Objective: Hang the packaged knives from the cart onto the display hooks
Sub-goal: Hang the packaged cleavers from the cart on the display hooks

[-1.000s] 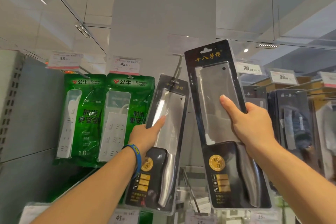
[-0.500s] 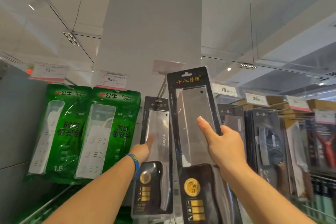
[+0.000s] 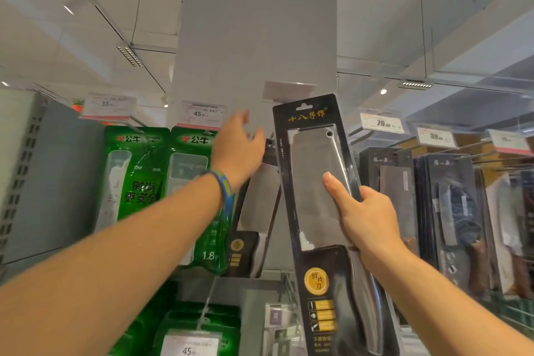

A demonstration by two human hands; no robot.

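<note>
Left hand (image 3: 238, 150) higher; package (image 3: 313, 170) within right fingers (image 3: 338, 192)

right hand (image 3: 367, 217) gripping packaged knife (image 3: 315, 182), left hand (image 3: 239, 150) raised

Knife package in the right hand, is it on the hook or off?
Off. The right hand grips the knife package tilted, and its top hang hole shows no hook through it.

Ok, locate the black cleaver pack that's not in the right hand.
Head view, centre-left: the black cleaver pack hangs between the green power-strip packs and the held pack in the right hand, its top behind the left hand.
</note>
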